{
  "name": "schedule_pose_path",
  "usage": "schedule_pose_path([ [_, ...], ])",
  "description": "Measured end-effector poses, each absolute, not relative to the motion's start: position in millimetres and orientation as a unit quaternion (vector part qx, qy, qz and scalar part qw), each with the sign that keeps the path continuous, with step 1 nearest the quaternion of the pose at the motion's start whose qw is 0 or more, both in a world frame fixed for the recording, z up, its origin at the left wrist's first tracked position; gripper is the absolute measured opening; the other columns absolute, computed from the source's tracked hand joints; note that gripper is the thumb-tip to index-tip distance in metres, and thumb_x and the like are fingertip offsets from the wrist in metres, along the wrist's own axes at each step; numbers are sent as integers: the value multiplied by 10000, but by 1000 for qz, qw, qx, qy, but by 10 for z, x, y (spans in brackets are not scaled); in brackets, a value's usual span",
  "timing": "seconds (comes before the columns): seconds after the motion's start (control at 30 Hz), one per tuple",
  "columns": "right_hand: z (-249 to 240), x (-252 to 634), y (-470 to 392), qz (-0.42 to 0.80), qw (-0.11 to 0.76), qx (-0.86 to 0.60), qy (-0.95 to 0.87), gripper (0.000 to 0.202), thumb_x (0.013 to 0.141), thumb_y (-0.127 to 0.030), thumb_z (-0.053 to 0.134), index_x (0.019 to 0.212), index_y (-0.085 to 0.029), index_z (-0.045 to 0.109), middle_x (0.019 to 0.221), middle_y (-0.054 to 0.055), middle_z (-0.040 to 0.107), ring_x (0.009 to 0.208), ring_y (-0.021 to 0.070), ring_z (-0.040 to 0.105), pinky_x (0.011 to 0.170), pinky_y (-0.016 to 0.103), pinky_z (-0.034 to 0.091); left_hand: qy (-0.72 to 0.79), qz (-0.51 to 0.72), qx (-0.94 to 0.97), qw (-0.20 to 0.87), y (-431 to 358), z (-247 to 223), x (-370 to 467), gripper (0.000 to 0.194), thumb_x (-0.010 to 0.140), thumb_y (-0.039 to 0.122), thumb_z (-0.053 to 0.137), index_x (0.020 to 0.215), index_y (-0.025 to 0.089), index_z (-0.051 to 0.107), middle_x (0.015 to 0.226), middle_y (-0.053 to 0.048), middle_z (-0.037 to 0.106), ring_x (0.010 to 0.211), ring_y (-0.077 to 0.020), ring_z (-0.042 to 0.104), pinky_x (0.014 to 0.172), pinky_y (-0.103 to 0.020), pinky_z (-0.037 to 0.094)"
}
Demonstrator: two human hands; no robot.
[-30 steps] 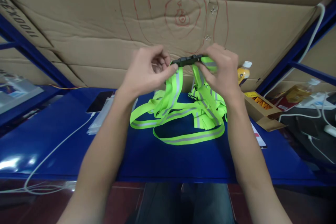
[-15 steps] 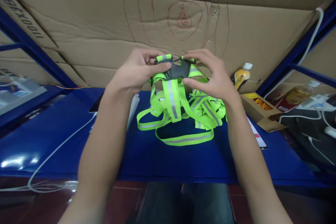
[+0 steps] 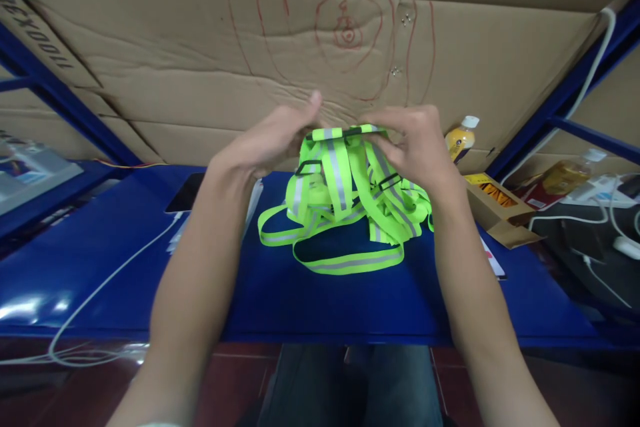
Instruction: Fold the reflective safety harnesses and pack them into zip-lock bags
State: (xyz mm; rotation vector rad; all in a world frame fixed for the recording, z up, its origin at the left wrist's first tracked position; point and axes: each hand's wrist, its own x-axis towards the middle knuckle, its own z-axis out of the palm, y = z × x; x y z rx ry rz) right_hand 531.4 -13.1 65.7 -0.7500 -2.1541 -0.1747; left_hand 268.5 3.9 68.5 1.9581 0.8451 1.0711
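1. Fingers (image 3: 393, 118) on the right hand (image 3: 419, 145) are pinching the top edge of the green straps (image 3: 336, 177), holding them above the tabletop (image 3: 325, 310). If that pinch is slipping, I'm guessing the whole bunch is dropping.
2. On the left hand (image 3: 277, 138), the thumb is sticking up off the straps and the other fingers are hiding behind them, so I can't tell if they're gripping. If they aren't, that side could be sagging or twisting.
3. The black plastic piece (image 3: 353, 131) between the hands is showing only edge-on. A twisted strap could be hiding there.
4. The left slider (image 3: 309, 166) and right slider (image 3: 390, 181) are hanging lower, maybe risking a snag on neighboring webbing.
5. The bottom loop (image 3: 350, 265) is lying near the strap heap (image 3: 397, 217). Where they're overlapping I can't separate them, so a tug could be dragging both.
6. Farther out, the phone (image 3: 185, 192) is lying by the left forearm; a wide elbow could be bumping it.
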Motion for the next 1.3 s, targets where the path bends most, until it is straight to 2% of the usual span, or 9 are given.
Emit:
schedule_pose_path([
  [0.13,718,5215,-234,-66,400,-271,-873,323,979,-278,699,1283,-264,810,1398,74,773,1293,335,731,1164,542,554,317,440,735,407,51,703,2653,403,747,440,992,989,175,808,871,-76,791,751,-217,756,617,-293,596],
  [0.3,786,5292,-295,-5,381,-277,-882,461,1016,-486,705,1391,-222,748,1431,117,752,1321,337,709,1151,520,544,290,463,760,353,29,700,2678,441,663,302,1018,1042,187,825,948,-61,815,799,-196,747,667,-280,595],
  [0.5,772,5477,-210,13,316,-326,-891,508,1013,-624,685,1315,-222,759,1317,118,787,1171,323,721,1063,479,535,227,479,810,252,-9,634,2855,320,767,339,976,1031,211,846,977,-37,825,835,-185,714,713,-296,546],
  [0.77,694,5410,-116,72,326,-324,-885,344,1025,-508,677,1102,-182,754,1030,66,779,945,239,665,910,377,513,233,487,817,204,82,492,2989,382,814,439,939,1071,201,787,1094,-77,815,1024,-240,749,878,-323,579],
  [0.93,645,5435,-43,73,364,-299,-879,494,929,-603,783,1231,-218,717,1234,94,766,1076,272,680,950,401,550,278,471,822,159,-2,537,2994,335,867,452,890,1092,234,772,1186,-85,811,1145,-283,737,1025,-380,555],
  [1.0,670,5458,-70,65,360,-309,-878,530,898,-623,816,1225,-217,721,1231,94,770,1071,278,683,948,414,560,281,479,819,146,-48,559,3001,343,871,491,891,1077,243,773,1185,-81,812,1154,-293,733,1058,-398,543],
  [1.13,749,5451,-194,1,322,-351,-879,274,969,-498,768,1002,-226,766,916,43,775,877,252,677,930,436,562,279,489,812,155,-45,558,3023,382,900,582,851,1051,241,770,1134,-73,799,1129,-284,729,1008,-375,549],
  [1.23,761,5391,-235,-61,355,-337,-870,133,967,-306,751,1085,-262,795,975,41,801,904,270,698,937,445,564,302,469,805,201,19,543,3009,508,981,712,693,888,216,746,923,-70,770,1024,-280,734,881,-355,566],
  [1.3,738,5337,-217,-101,382,-309,-865,260,940,-153,710,1154,-262,809,1062,53,819,969,284,710,938,440,560,325,439,790,278,53,540,2979,652,1019,793,549,791,205,717,783,-74,720,912,-279,735,775,-356,570],
])
